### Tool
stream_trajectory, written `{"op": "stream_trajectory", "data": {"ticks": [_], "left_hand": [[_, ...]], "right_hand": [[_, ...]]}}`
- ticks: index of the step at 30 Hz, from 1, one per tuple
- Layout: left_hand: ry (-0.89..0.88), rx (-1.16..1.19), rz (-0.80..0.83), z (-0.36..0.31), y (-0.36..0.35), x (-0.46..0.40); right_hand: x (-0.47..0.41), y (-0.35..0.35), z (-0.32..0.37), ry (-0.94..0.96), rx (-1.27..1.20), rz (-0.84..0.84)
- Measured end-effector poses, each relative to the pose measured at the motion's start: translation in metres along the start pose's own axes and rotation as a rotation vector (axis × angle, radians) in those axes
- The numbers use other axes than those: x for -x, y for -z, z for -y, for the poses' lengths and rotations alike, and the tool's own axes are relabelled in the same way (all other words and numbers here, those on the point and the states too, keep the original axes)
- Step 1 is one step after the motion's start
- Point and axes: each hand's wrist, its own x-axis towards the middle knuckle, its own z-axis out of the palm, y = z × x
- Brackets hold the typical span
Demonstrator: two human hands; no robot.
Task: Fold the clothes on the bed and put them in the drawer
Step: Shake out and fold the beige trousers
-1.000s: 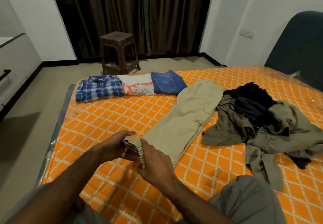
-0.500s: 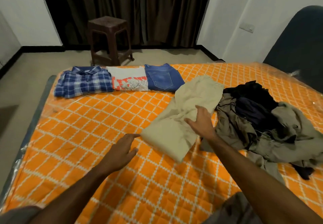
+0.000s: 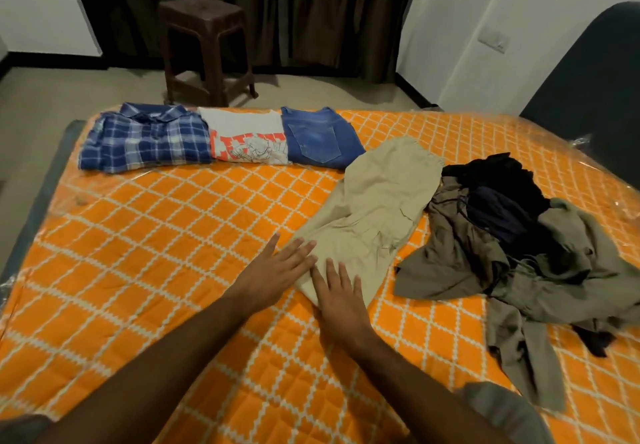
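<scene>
Beige trousers (image 3: 377, 208) lie folded over on the orange bed (image 3: 156, 246), running from the middle toward the far right. My left hand (image 3: 277, 272) lies flat with straight fingers on their near left edge. My right hand (image 3: 341, 299) presses flat on the near folded end, beside the left hand. Along the far edge sit three folded items: a blue plaid shirt (image 3: 145, 140), a white printed T-shirt (image 3: 247, 140) and blue jeans (image 3: 320, 138). A heap of unfolded olive and black clothes (image 3: 519, 239) lies at the right.
A brown plastic stool (image 3: 207, 48) stands on the floor beyond the bed, in front of dark curtains (image 3: 277, 3). A dark headboard (image 3: 595, 90) rises at the far right. My grey-clad knee (image 3: 502, 412) shows at the bottom right.
The trouser legs that both hands held at the near end have been folded over. My right hand came back from the middle of the trousers, and both hands now rest flat on the near fold.
</scene>
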Motion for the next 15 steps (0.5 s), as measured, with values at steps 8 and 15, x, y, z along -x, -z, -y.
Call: {"op": "stream_trajectory", "data": {"ticks": [8,15], "left_hand": [[-0.145,-0.043,0.354,0.001,0.036,-0.012],[-0.167,0.152,0.607,0.027,0.118,0.051]], "right_hand": [[0.018,0.027,0.015,-0.066,-0.072,0.26],[0.066,0.105,0.069,0.16,-0.461,0.486]]}}
